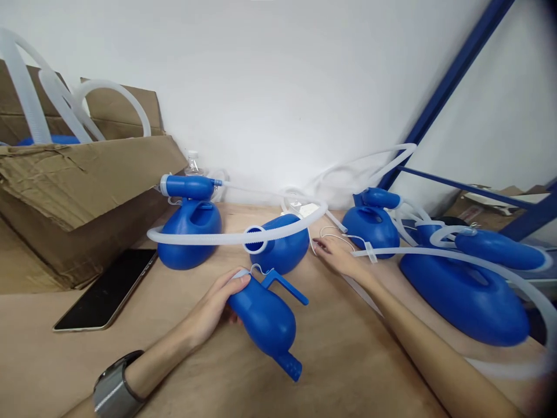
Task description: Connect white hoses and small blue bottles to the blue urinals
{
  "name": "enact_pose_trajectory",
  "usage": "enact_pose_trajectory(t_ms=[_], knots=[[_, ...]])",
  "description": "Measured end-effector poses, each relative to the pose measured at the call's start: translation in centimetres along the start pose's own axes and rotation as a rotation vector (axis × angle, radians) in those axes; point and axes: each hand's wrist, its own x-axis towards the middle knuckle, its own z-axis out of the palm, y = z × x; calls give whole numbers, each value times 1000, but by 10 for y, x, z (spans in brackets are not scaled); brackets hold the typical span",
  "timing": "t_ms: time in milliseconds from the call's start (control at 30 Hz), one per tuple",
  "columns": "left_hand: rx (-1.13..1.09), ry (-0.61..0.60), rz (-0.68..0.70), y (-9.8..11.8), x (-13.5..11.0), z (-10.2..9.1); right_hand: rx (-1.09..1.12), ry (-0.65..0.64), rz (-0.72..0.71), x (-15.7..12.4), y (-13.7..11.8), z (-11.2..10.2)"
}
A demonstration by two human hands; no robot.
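A blue cup [265, 313], lower centre, is held by one end in the left hand [212, 307], apparently for steadiness; any grip by the right hand [336, 256], beside a central jug [284, 255], cannot be told.

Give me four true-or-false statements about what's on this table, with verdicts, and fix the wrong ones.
1. The left hand holds a blue plastic bulb-shaped part. True.
2. A wide, shiny grey wristband is on the right arm. False: the wristband is on the left arm.
3. Translucent white ribbed tubes rise from the brown cardboard box. True.
4. The flat black-screened device rests inside the box. False: the device lies on the wooden table.
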Motion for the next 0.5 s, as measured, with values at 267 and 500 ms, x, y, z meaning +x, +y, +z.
enact_pose_trajectory(t_ms=[267, 500], knots=[[56, 40, -4, -11, 10, -4, -113, 51, 67, -16, 24, -9], [90, 58, -24, -15, 14, -5, -95, -166, 126, -10, 6, -24]])
